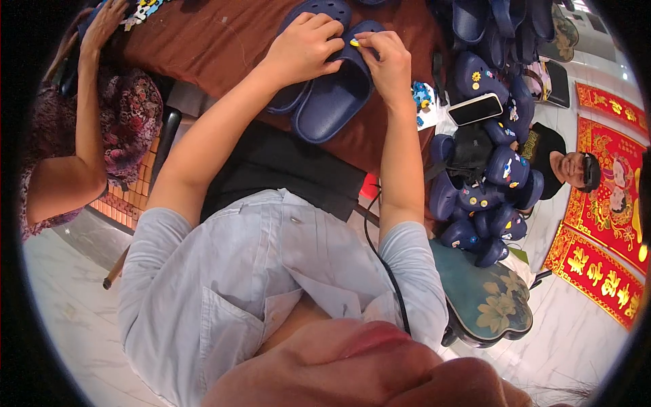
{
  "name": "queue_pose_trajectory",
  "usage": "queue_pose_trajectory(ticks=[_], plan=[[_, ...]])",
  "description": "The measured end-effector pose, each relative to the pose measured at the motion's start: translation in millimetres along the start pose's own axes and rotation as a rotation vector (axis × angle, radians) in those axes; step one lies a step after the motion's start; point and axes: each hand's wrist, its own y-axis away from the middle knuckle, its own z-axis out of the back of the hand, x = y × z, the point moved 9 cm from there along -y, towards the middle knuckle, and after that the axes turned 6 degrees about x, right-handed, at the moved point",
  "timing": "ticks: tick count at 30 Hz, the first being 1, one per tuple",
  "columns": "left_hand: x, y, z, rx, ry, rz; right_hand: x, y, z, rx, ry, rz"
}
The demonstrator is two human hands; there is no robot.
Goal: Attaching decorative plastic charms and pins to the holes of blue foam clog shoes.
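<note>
Head view: both hands [305,47] [390,61] pinch yellow charm [354,43] on clog [336,91], near table edge [366,159].

You see a navy blue clog [336,88] with a small yellow charm [354,43] on its strap, lying on a dark brown tablecloth [217,41]. Your shirt [271,271] is pale blue-grey. To your right, the piled clogs [485,183] are the same navy, dotted with yellow, white and blue charms. The stool cushion [485,298] is teal with cream flowers. The hangings [603,197] are red with gold figures. The person at your left wears a maroon floral blouse [129,115].
</note>
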Motion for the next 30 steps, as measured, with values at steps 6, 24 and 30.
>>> queue_pose_trajectory(ticks=[6,24,30], plan=[[1,1,0,0.002,-0.006,0.013,7,-2,0,0.152,0.106,0.084],[1,-3,2,0.030,-0.004,0.005,42,-8,-19,0.281,0.465,0.150],[2,-1,3,0.011,-0.004,0.006,38,-10,-20,0.275,0.389,0.091]])
